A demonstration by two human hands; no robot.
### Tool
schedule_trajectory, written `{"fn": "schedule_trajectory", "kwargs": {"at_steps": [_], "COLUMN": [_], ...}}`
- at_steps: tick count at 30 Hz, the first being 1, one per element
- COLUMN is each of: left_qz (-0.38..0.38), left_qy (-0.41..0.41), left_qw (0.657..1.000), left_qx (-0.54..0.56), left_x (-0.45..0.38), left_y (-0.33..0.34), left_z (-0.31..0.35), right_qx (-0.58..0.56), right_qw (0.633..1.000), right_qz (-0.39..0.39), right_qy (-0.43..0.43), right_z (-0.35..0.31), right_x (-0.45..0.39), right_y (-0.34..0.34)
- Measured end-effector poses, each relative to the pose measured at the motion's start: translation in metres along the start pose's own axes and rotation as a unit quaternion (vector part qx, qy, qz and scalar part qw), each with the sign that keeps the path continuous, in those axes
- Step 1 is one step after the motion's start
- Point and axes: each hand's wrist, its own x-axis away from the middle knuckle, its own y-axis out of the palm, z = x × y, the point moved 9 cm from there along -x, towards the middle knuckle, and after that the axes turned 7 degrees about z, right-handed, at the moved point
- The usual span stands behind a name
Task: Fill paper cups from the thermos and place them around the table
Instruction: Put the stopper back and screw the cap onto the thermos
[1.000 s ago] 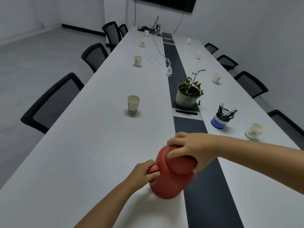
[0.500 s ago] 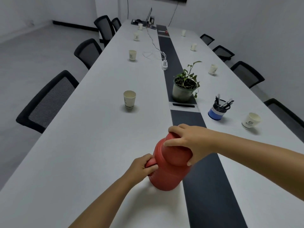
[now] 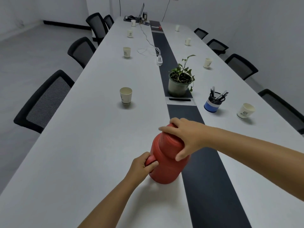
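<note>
white table (image 3: 82, 153), dark centre strip (image 3: 210, 186) | both grips clamp red thermos (image 3: 166, 165)

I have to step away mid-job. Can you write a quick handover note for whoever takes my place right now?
Left hand grips the handle of the red thermos. Right hand is curled over its lid.
The thermos stands on the table, beside the dark centre strip.
Done: cups are set out along both sides, the nearest being the left cup and the right cup. Whether any holds liquid cannot be told.
Left: check the cups, fill any empty ones, close the thermos.
</note>
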Motion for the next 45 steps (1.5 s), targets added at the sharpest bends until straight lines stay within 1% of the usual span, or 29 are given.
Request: {"fn": "schedule_trajectory", "kwargs": {"at_steps": [2,3,5,8,10,11,12,13,14,16,18,19,21,24,26,29,30,31,32,33,34,36,37,38,40,41,42,44,45], "left_qz": [-0.01,0.0,0.042,0.079,0.093,0.097,0.098,0.093,0.082,0.051,0.017,0.007,0.01,0.049,0.081,0.121,0.131,0.137,0.137,0.13,0.118,0.074,0.046,0.023,0.011,0.022,0.041,0.079,0.092], "left_qy": [0.008,0.013,0.015,0.015,0.008,0.005,0.005,0.006,0.008,0.013,0.01,0.008,0.009,0.014,0.013,-0.011,-0.021,-0.026,-0.023,-0.016,-0.008,0.007,0.014,0.018,0.02,0.021,0.018,0.007,0.0], "left_qw": [0.999,0.998,0.996,0.994,0.994,0.994,0.995,0.995,0.996,0.997,0.998,0.999,0.998,0.997,0.996,0.992,0.991,0.99,0.99,0.991,0.993,0.996,0.997,0.998,0.998,0.998,0.998,0.996,0.996], "left_qx": [-0.035,-0.055,-0.078,-0.07,-0.052,-0.043,-0.036,-0.035,-0.041,-0.052,-0.051,-0.051,-0.054,-0.059,-0.045,-0.019,-0.008,-0.001,-0.002,-0.011,-0.022,-0.041,-0.052,-0.059,-0.057,-0.055,-0.05,-0.031,-0.021], "left_x": [0.003,0.003,0.003,0.008,0.011,0.013,0.015,0.015,0.015,0.011,0.007,0.006,0.005,0.009,0.016,0.032,0.036,0.04,0.04,0.039,0.036,0.03,0.026,0.024,0.021,0.021,0.023,0.03,0.034], "left_y": [0.003,0.003,-0.001,-0.002,0.001,0.002,0.003,0.004,0.005,0.003,0.003,0.003,0.001,-0.005,-0.001,0.018,0.024,0.027,0.027,0.025,0.02,0.011,0.008,0.006,0.0,-0.002,-0.002,0.006,0.012], "left_z": [-0.001,-0.001,0.001,0.003,0.003,0.002,0.001,0.001,-0.001,-0.001,-0.001,0.0,0.001,0.004,0.004,0.003,0.002,0.0,0.0,0.0,-0.001,0.001,0.002,0.003,0.003,0.004,0.004,0.003,0.001], "right_qx": [-0.074,-0.101,-0.115,-0.127,-0.141,-0.145,-0.147,-0.147,-0.15,-0.16,-0.163,-0.167,-0.189,-0.215,-0.2,-0.184,-0.176,-0.168,-0.165,-0.166,-0.162,-0.097,-0.072,-0.068,-0.093,-0.099,-0.101,-0.097,-0.096], "right_qw": [0.996,0.992,0.985,0.965,0.935,0.92,0.916,0.927,0.945,0.975,0.983,0.982,0.973,0.942,0.92,0.88,0.877,0.883,0.896,0.917,0.942,0.987,0.995,0.997,0.994,0.991,0.984,0.949,0.924], "right_qz": [0.031,0.063,0.132,0.187,0.218,0.235,0.244,0.239,0.213,0.132,0.088,0.092,0.136,0.239,0.275,0.267,0.252,0.233,0.21,0.186,0.156,0.087,0.059,0.04,0.059,0.095,0.141,0.217,0.222], "right_qy": [-0.035,-0.037,-0.009,0.13,0.242,0.277,0.281,0.25,0.198,0.081,0.017,0.006,0.016,0.095,0.192,0.347,0.37,0.372,0.354,0.312,0.249,0.091,0.03,-0.007,-0.026,-0.004,0.042,0.21,0.296], "right_z": [-0.001,-0.003,-0.006,-0.004,-0.001,0.0,0.0,-0.001,-0.002,-0.002,0.0,0.0,-0.004,-0.003,0.0,-0.001,-0.003,-0.003,-0.002,0.0,0.0,-0.007,-0.011,-0.014,-0.021,-0.021,-0.019,-0.011,-0.008], "right_x": [0.007,0.009,0.012,0.012,0.011,0.012,0.012,0.011,0.011,0.015,0.018,0.017,0.015,0.024,0.031,0.032,0.031,0.029,0.028,0.028,0.028,0.029,0.03,0.029,0.025,0.025,0.024,0.029,0.033], "right_y": [-0.002,-0.004,-0.006,0.0,-0.002,-0.005,-0.005,-0.005,-0.001,0.004,0.003,0.002,-0.001,0.0,0.002,0.008,0.009,0.01,0.011,0.012,0.012,0.006,0.004,0.002,-0.001,-0.002,-0.002,0.003,0.006]}}
